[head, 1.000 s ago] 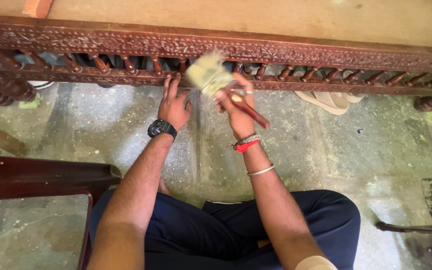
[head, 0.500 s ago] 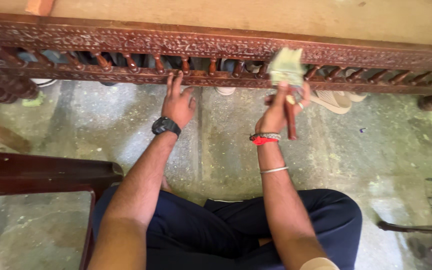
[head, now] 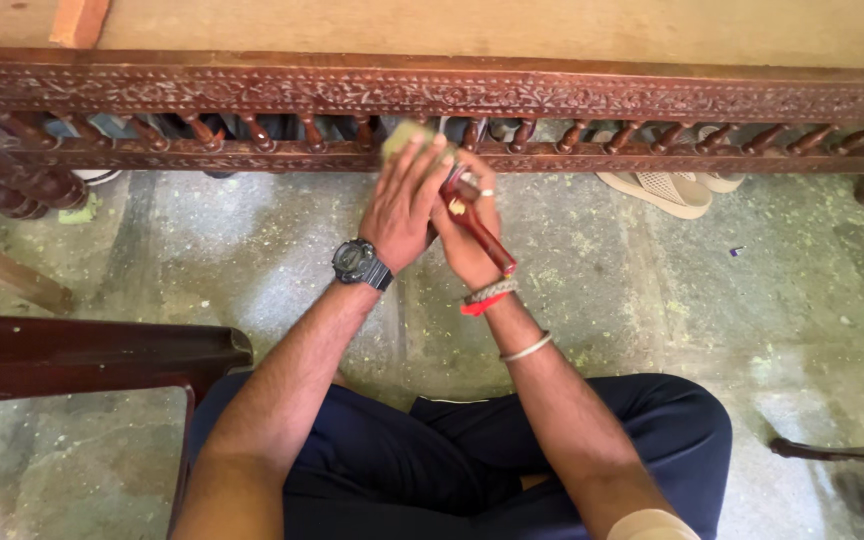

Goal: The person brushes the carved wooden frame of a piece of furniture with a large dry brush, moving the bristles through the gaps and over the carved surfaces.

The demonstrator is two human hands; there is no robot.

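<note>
I sit cross-legged on a stone floor facing a dark carved wooden rail [head: 572,98] with a row of turned spindles. My right hand [head: 467,230] grips a paintbrush with a dark red handle [head: 482,235], its pale bristles [head: 404,135] up against the rail. My left hand [head: 404,205], with a black watch at the wrist, covers the bristles and the top of the right hand, fingers spread over them. Both hands meet just below the spindles at the rail's middle.
A pair of pale sandals [head: 664,188] lies under the rail to the right. A dark wooden chair frame [head: 82,355] stands at my left knee. A turned leg [head: 2,175] is at far left, another dark furniture piece [head: 842,455] at lower right.
The right hand swung the brush right along the rail, then back to the middle. The left hand left the rail and closed over the bristles.
</note>
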